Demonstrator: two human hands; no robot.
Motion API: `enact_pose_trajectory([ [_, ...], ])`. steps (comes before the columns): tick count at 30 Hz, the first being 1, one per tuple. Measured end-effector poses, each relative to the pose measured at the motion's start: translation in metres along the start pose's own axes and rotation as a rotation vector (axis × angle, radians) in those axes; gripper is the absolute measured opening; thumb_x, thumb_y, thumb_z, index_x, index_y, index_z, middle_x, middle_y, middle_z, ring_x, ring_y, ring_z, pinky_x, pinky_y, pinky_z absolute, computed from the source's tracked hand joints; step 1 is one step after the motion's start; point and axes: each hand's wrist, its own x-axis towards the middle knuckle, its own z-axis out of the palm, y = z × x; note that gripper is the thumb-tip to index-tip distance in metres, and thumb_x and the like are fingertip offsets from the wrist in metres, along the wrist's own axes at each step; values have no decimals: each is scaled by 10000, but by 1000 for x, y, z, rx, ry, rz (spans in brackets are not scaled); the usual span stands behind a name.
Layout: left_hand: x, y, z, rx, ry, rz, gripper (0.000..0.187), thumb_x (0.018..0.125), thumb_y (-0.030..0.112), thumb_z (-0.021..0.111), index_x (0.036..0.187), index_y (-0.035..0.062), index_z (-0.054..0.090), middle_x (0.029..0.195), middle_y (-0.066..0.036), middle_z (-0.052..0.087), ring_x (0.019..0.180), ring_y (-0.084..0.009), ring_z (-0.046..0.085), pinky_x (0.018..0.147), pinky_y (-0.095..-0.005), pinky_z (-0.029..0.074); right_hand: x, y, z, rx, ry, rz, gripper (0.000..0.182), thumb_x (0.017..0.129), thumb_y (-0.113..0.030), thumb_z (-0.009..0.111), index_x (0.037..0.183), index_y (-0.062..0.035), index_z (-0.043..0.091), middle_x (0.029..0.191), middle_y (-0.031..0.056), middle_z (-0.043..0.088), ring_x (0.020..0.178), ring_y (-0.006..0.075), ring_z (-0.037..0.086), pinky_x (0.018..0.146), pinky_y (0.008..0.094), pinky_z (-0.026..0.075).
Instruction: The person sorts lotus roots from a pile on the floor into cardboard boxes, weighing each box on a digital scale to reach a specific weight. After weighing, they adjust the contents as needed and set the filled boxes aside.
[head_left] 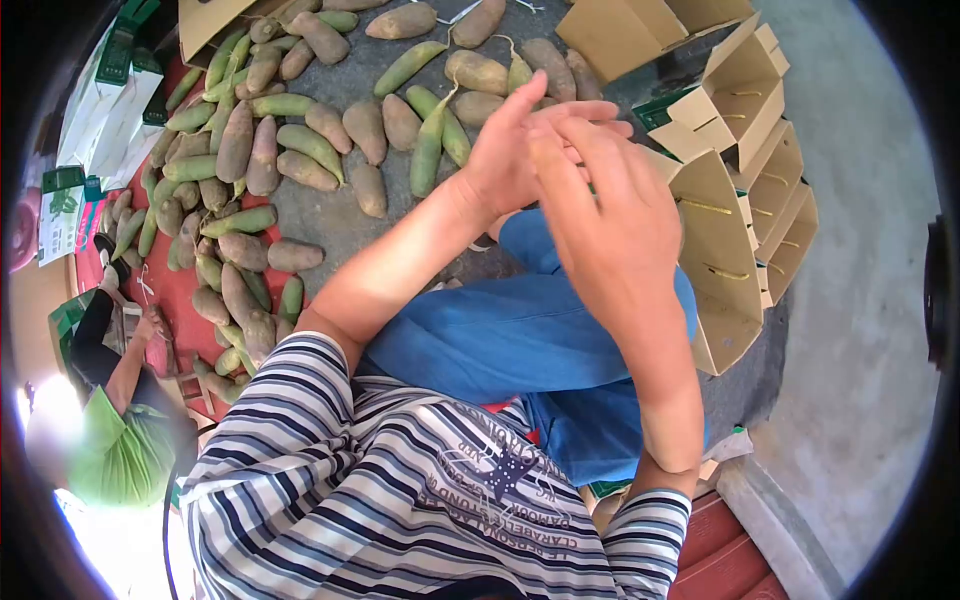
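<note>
My left hand [496,158] is raised in front of my knees, palm showing, fingers and thumb stretched out. From the right, my right hand [618,215] lies over its fingers with its own fingers extended and slightly bent. The two hands overlap and appear to touch. I see nothing held in either of them, though the spot where the fingers cross is partly hidden. Just beyond the hands lie loose root vegetables, among them a green one with a thin root tail [427,150] and a dusty brown one [477,72].
Many green and brown root vegetables [235,142] cover the dark and red mats at left. Open cardboard boxes with yellow cord handles [712,240] line up at right. Another person in a green top [120,450] sits at left, near white-and-green cartons [110,95].
</note>
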Motion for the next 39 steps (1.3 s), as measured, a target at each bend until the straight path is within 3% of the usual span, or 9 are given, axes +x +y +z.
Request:
enact_pose_trajectory([
  [2, -1, 4, -7, -149, 82, 4, 765, 930, 579, 264, 1367, -43, 354, 1404, -273, 359, 1297, -377, 372, 1080, -495, 295, 3, -3, 3, 202, 262, -58, 419, 731, -136, 699, 1125, -59, 576, 1122, 117, 572, 902, 284, 600, 716, 357, 491],
  [5, -2, 3, 5, -205, 79, 40, 752, 933, 563, 265, 1352, -53, 364, 1397, -256, 383, 1290, -366, 390, 1068, -487, 317, 3, -5, 7, 80, -123, -41, 438, 727, -131, 711, 1136, -58, 572, 1127, 110, 573, 948, 284, 593, 764, 370, 493],
  [10, 9, 2, -39, 31, 242, 132, 708, 914, 576, 380, 1246, -44, 453, 1253, -236, 518, 1124, -331, 539, 935, -459, 447, -7, -7, -15, 322, -184, 28, 433, 734, -92, 706, 1148, -70, 584, 1138, 106, 585, 986, 282, 597, 798, 367, 496],
  [15, -6, -24, -232, 919, 1150, 517, 404, 774, 264, 683, 1025, -42, 601, 973, -189, 632, 955, -292, 597, 831, -361, 469, -42, 16, -59, 252, -193, 215, 371, 750, -82, 711, 1110, -76, 623, 1024, 106, 639, 894, 273, 631, 770, 357, 508],
  [18, -48, -10, -282, 1482, 1485, 250, 621, 723, 308, 715, 1170, -66, 498, 1115, -263, 569, 1050, -394, 550, 921, -420, 436, -84, 41, -75, 230, -220, 484, 294, 808, -84, 666, 1098, -50, 629, 989, 129, 649, 889, 278, 639, 789, 349, 504],
  [26, -60, 11, -322, 1578, 1279, -353, 804, 690, 336, 757, 1283, -55, 381, 1172, -266, 566, 1106, -358, 559, 947, -386, 444, -208, 115, -75, -16, -620, 885, 333, 831, -156, 647, 1145, -57, 592, 1003, 175, 648, 948, 328, 633, 796, 403, 486],
  [30, -62, 13, -324, 1613, 1130, -382, 653, 685, 364, 751, 1148, -37, 526, 1098, -216, 617, 1034, -307, 609, 841, -385, 494, -245, 127, -52, 140, -763, 928, 307, 810, -147, 653, 1099, -65, 592, 968, 197, 640, 923, 369, 615, 775, 430, 473],
  [36, -66, -5, -247, 660, 1054, -264, 528, 752, 322, 714, 1152, 14, 560, 1022, -75, 631, 905, -145, 614, 704, -296, 498, -254, 129, -47, 145, -743, 929, 257, 800, -128, 643, 1042, -58, 594, 962, 199, 635, 911, 390, 595, 769, 462, 461],
  [39, -59, -8, -192, 912, 800, -43, 482, 786, 229, 690, 1197, 24, 544, 1072, -77, 620, 970, -164, 600, 777, -302, 492, -262, 130, -45, 122, -719, 885, 262, 801, -119, 635, 1051, -55, 588, 959, 196, 636, 925, 382, 594, 785, 467, 463],
])
